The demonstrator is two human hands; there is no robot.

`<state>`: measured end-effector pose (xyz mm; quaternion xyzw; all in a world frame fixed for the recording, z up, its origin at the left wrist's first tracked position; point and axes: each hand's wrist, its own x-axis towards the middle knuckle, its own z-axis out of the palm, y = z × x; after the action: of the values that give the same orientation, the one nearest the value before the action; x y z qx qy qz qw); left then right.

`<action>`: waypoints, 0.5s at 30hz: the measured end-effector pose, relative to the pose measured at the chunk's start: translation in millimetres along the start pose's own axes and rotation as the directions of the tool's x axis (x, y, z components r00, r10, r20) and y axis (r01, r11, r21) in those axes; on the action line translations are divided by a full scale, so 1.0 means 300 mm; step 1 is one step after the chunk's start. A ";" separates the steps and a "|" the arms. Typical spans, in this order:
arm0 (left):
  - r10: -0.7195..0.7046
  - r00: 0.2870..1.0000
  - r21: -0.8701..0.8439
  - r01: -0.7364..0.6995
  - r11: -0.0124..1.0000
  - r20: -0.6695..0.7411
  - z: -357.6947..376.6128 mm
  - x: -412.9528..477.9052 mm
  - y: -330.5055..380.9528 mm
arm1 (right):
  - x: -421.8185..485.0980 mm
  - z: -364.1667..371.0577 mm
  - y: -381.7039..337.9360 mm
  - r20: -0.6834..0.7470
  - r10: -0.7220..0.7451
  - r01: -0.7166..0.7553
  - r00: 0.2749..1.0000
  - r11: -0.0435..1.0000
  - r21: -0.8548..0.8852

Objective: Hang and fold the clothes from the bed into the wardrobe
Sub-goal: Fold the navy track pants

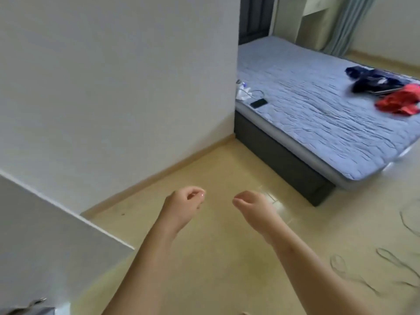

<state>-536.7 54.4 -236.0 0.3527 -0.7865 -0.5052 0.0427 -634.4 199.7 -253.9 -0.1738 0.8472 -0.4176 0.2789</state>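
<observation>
A dark navy garment [372, 81] and a red garment [400, 101] lie crumpled on the far right side of the bed [318, 114], which has a blue-grey quilted cover. My left hand [181, 206] and my right hand [252, 204] hang over the floor well short of the bed, fingers loosely curled and holding nothing. A white panel [45, 235] at the lower left may be a wardrobe door; its inside is out of sight.
A white wall [113, 76] stands to the left, its corner beside the bed. A black phone [259, 103] with a cable lies at the bed's near left edge. Several wire hangers [391, 260] lie on the beige floor at the right. Curtains hang behind the bed.
</observation>
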 end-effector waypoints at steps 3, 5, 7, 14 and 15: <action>-0.060 0.988 -0.098 0.074 0.992 0.143 0.262 0.086 0.090 | 0.014 -0.187 0.203 -0.092 0.143 -0.138 0.985 0.989 0.062; -0.091 0.969 -0.124 0.122 0.985 0.229 0.414 0.136 0.154 | 0.014 -0.296 0.317 -0.165 0.240 -0.219 0.957 0.967 0.133; -0.093 0.945 -0.090 0.127 0.988 0.314 0.551 0.186 0.215 | 0.012 -0.394 0.413 -0.221 0.336 -0.286 0.916 0.930 0.230; -0.021 0.821 -0.009 0.032 0.999 0.570 0.998 0.380 0.512 | 0.057 -0.738 0.643 -0.359 0.523 -0.355 0.773 0.826 0.438; -0.002 0.805 -0.015 0.013 1.000 0.594 1.063 0.418 0.567 | 0.084 -0.796 0.669 -0.376 0.536 -0.358 0.756 0.819 0.447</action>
<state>-852.6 264.2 -287.0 0.1798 -0.7543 -0.5976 -0.2038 -814.0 450.9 -305.0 0.1999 0.8179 -0.5100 0.1762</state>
